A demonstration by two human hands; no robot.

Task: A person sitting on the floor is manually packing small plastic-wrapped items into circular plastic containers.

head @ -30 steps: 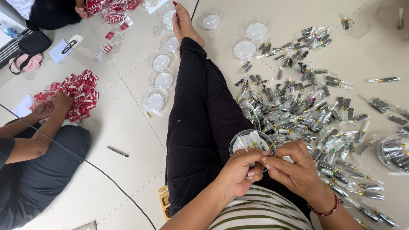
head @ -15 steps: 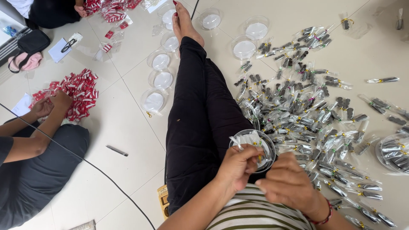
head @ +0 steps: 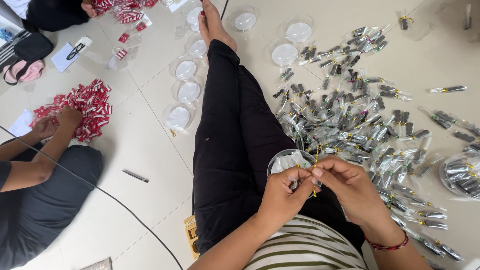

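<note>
Closest in, our left hand and right hand meet over the lap, fingers pinched narrow on a small clear packet and its gold twist tie; the packet sits right above a round clear container resting on the black-trousered leg. Risk as we judge it: the tie is thin and could slip from the pinch, or the container could tip off the leg if it shifts. Just right, the heap of tied packets crowds the floor, so a dropped one would get lost. Further out, empty lidded cups, then another person's hands at a pile of red wrappers
</note>
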